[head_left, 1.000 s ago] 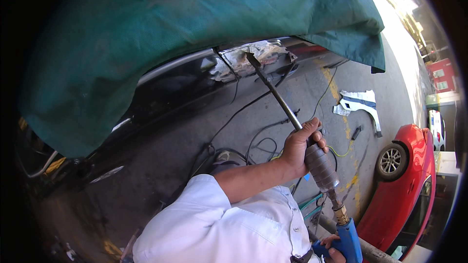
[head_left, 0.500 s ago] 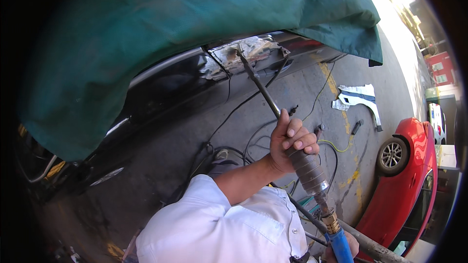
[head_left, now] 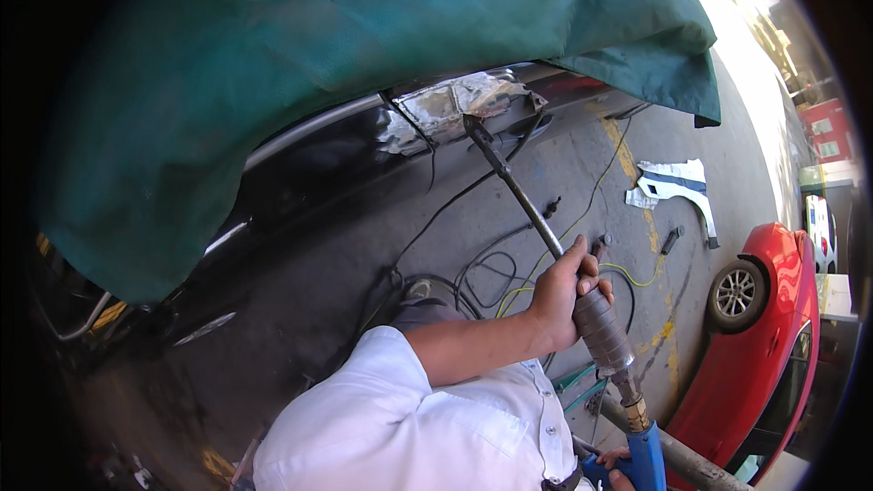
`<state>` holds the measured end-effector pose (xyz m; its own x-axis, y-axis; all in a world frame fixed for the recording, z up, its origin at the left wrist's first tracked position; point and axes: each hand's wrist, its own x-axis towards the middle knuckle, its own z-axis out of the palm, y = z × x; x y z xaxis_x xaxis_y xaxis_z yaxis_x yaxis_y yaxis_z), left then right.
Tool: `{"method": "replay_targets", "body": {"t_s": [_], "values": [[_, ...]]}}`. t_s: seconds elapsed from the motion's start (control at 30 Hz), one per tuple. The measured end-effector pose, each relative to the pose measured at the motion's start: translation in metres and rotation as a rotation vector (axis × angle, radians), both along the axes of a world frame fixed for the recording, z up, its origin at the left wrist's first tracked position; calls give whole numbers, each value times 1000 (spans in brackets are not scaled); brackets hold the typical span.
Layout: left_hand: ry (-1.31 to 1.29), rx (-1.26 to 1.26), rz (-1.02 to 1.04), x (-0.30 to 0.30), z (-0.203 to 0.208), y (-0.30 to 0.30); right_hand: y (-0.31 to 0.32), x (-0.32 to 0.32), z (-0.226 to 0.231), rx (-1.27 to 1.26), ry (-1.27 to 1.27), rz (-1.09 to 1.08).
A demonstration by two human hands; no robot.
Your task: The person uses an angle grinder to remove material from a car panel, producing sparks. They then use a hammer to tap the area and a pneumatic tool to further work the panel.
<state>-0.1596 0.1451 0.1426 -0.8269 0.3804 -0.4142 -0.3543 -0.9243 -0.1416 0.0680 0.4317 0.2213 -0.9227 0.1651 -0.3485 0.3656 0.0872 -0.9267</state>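
Note:
My left hand (head_left: 562, 298) wraps round the upper end of the ribbed grey sliding weight (head_left: 604, 335) of a slide-hammer dent puller. Its steel rod (head_left: 523, 189) slants up and left to a dark tip beside the damaged car panel (head_left: 459, 98); whether the tip touches I cannot tell. That panel is crumpled, with bare silvery metal showing. Low in the view, my right hand (head_left: 615, 473) grips the puller's blue handle (head_left: 647, 456), below a brass-coloured fitting. Part of that hand is hidden behind the handle.
A green cover (head_left: 364, 27) drapes over the black car (head_left: 309, 173). Black cables and a yellow-green hose (head_left: 627, 271) lie on the grey floor. A white fender piece (head_left: 677, 186) lies farther right, near a red car (head_left: 746, 355). A metal pipe (head_left: 700, 462) slants by my right hand.
The puller and my left hand have shifted right and down. Its tip has moved from the middle of the bare metal to the panel's lower edge. Both hands keep their hold.

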Motion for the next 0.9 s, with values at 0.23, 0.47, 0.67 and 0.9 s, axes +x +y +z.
{"method": "replay_targets", "body": {"t_s": [0.23,0.47,0.67,0.9], "values": [[114,54,86,-4,13,-18,-6,-7,5,21,25,31],[150,60,124,-8,12,-30,-9,-14,3,19,38,44],[159,83,120,-11,9,-32,-13,-16,-1,18,51,40],[176,89,151,-11,7,-30,-11,-16,-2,28,94,26]]}}
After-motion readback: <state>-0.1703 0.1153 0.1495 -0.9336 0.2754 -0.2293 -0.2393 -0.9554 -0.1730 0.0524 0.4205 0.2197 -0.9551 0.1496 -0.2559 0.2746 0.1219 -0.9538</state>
